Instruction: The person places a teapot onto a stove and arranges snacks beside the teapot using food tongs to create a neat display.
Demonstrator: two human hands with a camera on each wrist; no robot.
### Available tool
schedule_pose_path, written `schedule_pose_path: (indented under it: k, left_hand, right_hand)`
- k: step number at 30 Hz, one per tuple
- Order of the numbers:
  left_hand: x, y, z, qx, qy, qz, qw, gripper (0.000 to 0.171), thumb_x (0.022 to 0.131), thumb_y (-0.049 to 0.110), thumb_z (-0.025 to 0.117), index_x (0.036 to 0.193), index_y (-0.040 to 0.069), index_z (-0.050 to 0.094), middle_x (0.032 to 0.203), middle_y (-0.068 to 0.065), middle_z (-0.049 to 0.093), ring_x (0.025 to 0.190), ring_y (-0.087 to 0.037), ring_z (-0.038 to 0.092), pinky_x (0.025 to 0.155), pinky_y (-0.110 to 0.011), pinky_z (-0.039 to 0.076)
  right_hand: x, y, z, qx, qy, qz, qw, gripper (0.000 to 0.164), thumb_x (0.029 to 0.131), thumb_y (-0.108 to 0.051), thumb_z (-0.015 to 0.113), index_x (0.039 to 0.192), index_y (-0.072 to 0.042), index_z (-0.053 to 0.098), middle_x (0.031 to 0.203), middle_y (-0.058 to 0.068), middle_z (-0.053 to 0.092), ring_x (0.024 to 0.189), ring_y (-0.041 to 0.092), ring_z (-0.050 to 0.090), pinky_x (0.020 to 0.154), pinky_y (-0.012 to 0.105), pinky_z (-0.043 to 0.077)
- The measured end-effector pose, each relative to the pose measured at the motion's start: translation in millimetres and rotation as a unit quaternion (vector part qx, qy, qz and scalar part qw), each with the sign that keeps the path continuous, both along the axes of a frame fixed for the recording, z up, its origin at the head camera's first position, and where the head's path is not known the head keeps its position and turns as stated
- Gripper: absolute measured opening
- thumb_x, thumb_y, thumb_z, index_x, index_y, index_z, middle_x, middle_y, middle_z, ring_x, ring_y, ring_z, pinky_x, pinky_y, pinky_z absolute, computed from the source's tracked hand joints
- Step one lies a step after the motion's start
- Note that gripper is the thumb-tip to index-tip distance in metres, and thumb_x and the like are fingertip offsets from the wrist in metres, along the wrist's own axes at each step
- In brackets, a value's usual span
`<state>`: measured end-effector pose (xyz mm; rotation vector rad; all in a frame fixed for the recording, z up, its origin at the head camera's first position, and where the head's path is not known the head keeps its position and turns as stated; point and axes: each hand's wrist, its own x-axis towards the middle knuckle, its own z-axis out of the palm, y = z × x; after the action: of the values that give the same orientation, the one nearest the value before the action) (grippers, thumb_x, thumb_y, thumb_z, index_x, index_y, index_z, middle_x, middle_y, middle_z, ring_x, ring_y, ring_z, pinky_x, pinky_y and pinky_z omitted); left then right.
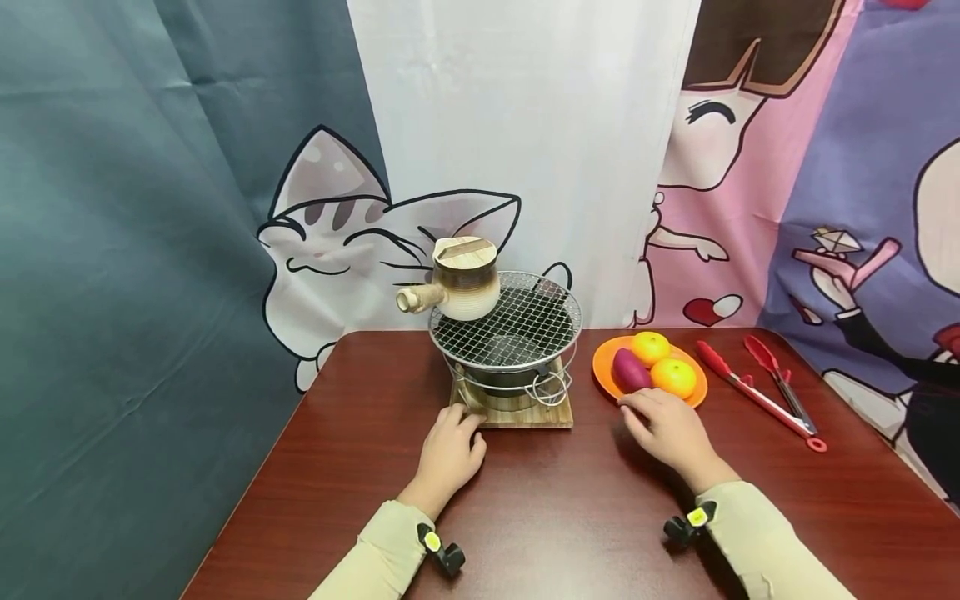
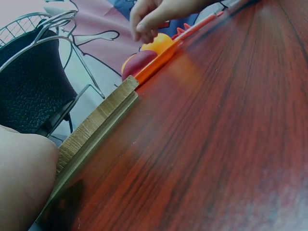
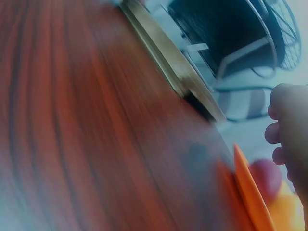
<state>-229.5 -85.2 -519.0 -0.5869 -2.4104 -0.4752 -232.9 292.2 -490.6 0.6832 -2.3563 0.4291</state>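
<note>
My left hand [image 1: 447, 454] rests at the front left corner of a wooden board [image 1: 525, 417], fingers loosely bent. In the left wrist view its rounded edge [image 2: 24, 173] covers one end of the board. Above the board stands a dark stove [image 2: 33, 82] with a round wire grill [image 1: 525, 325]. A clay side-handled pot [image 1: 472, 296] with a wooden lid sits on the grill's left part. My right hand [image 1: 671, 429], holding nothing, hovers by the front rim of an orange plate [image 1: 602, 367]. Two oranges [image 1: 673, 379] and a purple sweet potato [image 1: 632, 371] lie on the plate.
Red-tipped tongs [image 1: 765, 404] lie spread on the table right of the plate. A printed curtain [image 1: 525, 125] hangs close behind the brown table [image 1: 547, 517]. Wire loops [image 1: 550, 388] jut out at the stove's front.
</note>
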Motion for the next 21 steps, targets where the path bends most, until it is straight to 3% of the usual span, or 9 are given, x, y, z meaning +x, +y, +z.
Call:
schedule_pose_path:
  k: [8, 15, 21]
  left_hand:
    - [-0.9, -1, -3.2, 0.0, 0.005, -0.001, 1.0, 0.024, 0.08, 0.014, 0.068, 0.103, 0.014, 0.076, 0.101, -0.006, 0.059, 0.102, -0.029, 0.058, 0.083, -0.044, 0.053]
    - [-1.4, 0, -4.1, 0.0, 0.005, 0.001, 1.0, 0.023, 0.081, 0.015, 0.066, 0.102, 0.015, 0.075, 0.101, -0.005, 0.059, 0.102, -0.028, 0.058, 0.082, -0.044, 0.053]
    - [-1.8, 0, -3.3, 0.006, 0.005, 0.002, 1.0, 0.023, 0.081, 0.015, 0.065, 0.101, 0.015, 0.075, 0.101, -0.005, 0.059, 0.101, -0.028, 0.058, 0.081, -0.044, 0.053]
  right_hand:
    - [5.7, 48, -0.9, -0.01, -0.026, -0.069, 0.997, 0.024, 0.082, -0.015, 0.077, 0.106, -0.011, 0.075, 0.099, 0.009, 0.074, 0.094, 0.032, 0.068, 0.082, 0.055, 0.054]
    - [9.0, 84, -6.8, -0.051, -0.03, -0.148, 0.987, 0.023, 0.087, -0.019, 0.073, 0.107, -0.008, 0.074, 0.1, 0.014, 0.073, 0.093, 0.037, 0.067, 0.081, 0.058, 0.052]
    - [10.5, 109, -12.6, -0.08, -0.013, -0.214, 0.973, 0.019, 0.091, -0.023, 0.065, 0.101, -0.009, 0.074, 0.097, 0.019, 0.072, 0.088, 0.042, 0.067, 0.067, 0.057, 0.05]
